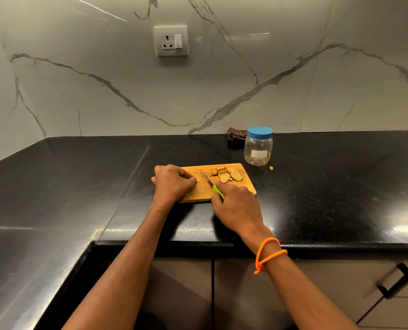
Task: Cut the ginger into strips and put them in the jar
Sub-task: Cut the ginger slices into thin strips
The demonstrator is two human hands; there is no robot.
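We see one wooden cutting board (pixel 245 184) on the black desk (pixel 79 186). Our left hand (pixel 173 184) pinches one small ginger piece (pixel 197 179) against the board with curled fingers. Our right hand (pixel 236 203) grips the green handle of one knife (pixel 209 181), blade resting on the board beside that piece. About five ginger slices (pixel 229 174) lie at the board's far right. One jar (pixel 258 148), blue lid (pixel 260 132) fitted, stands just beyond the board; one dark cloth (pixel 235 136) lies behind it.

Both arms outstretched — left hand (pixel 173 184) and right hand (pixel 236 203) curled, gripping.
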